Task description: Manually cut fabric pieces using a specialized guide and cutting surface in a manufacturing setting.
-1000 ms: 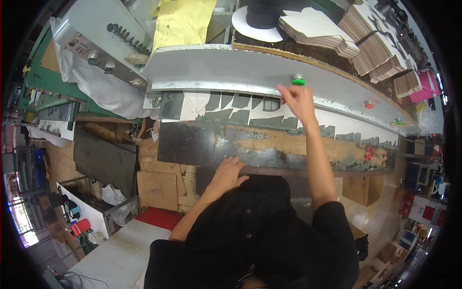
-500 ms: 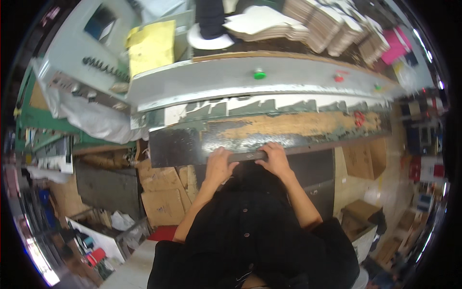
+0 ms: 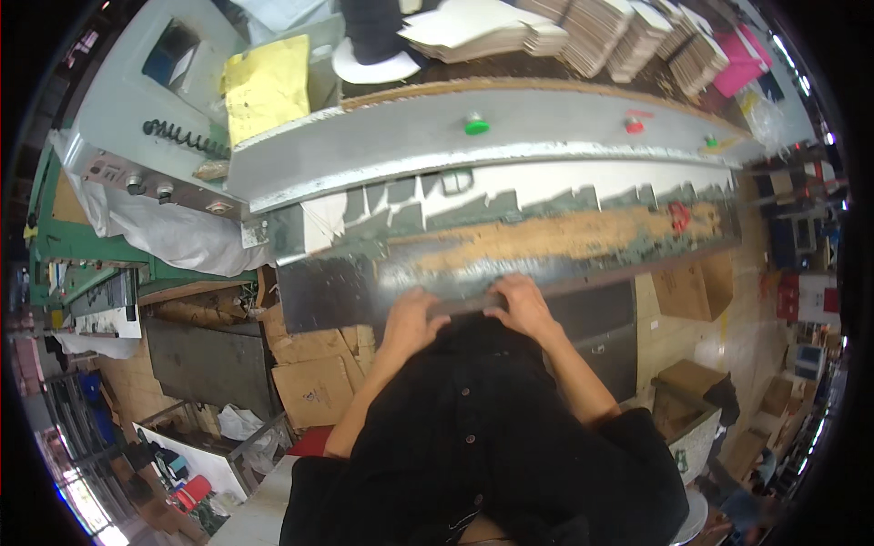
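My left hand (image 3: 411, 318) and my right hand (image 3: 524, 308) lie a short way apart on the front edge of a long, worn, dark board (image 3: 330, 282). Fingers curl over the edge, and both thumbs point inward along its front. Fingertips of the left hand are slightly blurred. Bare tan patches and flaking dark green coating cover the board's top. Behind it lies a white sheet (image 3: 546, 178) with jagged cut-outs, partly hidden under a grey machine beam (image 3: 364, 138). Near the board's right end sits a small red object (image 3: 678, 217).
On the beam are a green button (image 3: 476, 124) and a red button (image 3: 635, 126). Stacks of cut card pieces (image 3: 596, 32) stand above it. A control box (image 3: 118, 136) is at left, with yellow paper (image 3: 267, 88) beside it. Cardboard boxes (image 3: 692, 287) stand on the floor at right.
The board has slid a little toward me with both hands on its edge. More of the white sheet shows below the beam. The view has shifted slightly too.
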`<control>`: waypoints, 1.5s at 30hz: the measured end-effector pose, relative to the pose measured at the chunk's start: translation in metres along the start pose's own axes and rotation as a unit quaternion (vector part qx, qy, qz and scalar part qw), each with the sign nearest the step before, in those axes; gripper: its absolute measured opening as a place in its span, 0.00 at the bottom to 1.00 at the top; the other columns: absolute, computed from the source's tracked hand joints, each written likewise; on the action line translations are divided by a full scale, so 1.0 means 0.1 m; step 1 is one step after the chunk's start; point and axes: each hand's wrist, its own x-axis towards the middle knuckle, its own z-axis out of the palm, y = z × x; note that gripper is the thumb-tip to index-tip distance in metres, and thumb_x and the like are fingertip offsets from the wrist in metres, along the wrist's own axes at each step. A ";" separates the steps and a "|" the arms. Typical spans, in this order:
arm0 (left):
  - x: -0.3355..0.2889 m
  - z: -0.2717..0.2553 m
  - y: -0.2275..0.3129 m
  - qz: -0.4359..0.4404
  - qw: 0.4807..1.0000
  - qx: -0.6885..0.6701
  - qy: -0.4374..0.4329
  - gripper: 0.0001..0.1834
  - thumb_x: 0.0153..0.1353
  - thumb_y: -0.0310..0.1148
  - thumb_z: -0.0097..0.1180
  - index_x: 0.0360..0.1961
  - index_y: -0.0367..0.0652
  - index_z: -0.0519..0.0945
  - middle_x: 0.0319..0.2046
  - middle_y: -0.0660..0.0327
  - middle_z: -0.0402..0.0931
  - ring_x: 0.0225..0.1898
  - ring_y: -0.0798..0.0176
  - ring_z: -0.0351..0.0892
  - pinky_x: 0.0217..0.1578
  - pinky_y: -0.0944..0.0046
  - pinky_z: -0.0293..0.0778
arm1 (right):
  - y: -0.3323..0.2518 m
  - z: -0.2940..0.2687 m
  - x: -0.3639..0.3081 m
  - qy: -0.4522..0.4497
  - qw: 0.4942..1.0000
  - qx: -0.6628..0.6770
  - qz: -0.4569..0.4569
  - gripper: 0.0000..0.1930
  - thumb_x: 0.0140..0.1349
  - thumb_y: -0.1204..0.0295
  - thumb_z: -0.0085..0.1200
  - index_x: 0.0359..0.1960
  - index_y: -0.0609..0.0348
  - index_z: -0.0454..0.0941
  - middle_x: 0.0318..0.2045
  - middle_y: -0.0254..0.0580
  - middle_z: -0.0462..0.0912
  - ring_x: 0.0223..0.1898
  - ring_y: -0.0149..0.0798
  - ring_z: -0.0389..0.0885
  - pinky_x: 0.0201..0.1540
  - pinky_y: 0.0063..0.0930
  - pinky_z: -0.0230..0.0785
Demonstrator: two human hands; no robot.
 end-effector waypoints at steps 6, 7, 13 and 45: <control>0.60 -0.13 0.12 -0.047 0.998 -0.049 0.014 0.33 0.59 0.47 0.75 0.61 0.38 0.82 0.57 0.43 0.80 0.61 0.34 0.78 0.64 0.41 0.74 | 0.20 -0.47 1.08 -0.036 0.995 -0.045 -0.085 0.16 0.58 0.78 0.61 0.49 0.54 0.86 0.45 0.42 0.90 0.50 0.50 0.88 0.56 0.47 0.80; 0.74 -0.05 0.07 0.015 0.999 -0.006 0.046 0.40 0.61 0.50 0.74 0.67 0.34 0.76 0.65 0.41 0.74 0.68 0.34 0.72 0.71 0.41 0.68 | 0.18 -0.47 1.34 0.055 0.986 -0.072 -0.142 0.19 0.57 0.79 0.59 0.51 0.54 0.83 0.52 0.42 0.88 0.58 0.50 0.85 0.63 0.49 0.78; 0.62 0.43 -0.23 0.082 0.995 0.045 -0.017 0.56 0.67 0.61 0.65 0.79 0.25 0.60 0.82 0.40 0.56 0.84 0.40 0.54 0.83 0.41 0.49 | 0.52 -0.45 1.91 -0.077 0.879 -0.253 -0.398 0.25 0.51 0.77 0.69 0.53 0.54 0.81 0.63 0.42 0.81 0.68 0.52 0.78 0.82 0.58 0.59; 0.77 0.68 0.41 -0.133 0.981 -0.030 0.141 0.42 0.61 0.38 0.72 0.74 0.37 0.70 0.69 0.38 0.72 0.74 0.35 0.68 0.72 0.36 0.60 | 0.78 -0.09 0.79 0.095 0.994 0.047 -0.012 0.29 0.61 0.55 0.74 0.62 0.52 0.85 0.61 0.57 0.82 0.66 0.61 0.76 0.70 0.61 0.64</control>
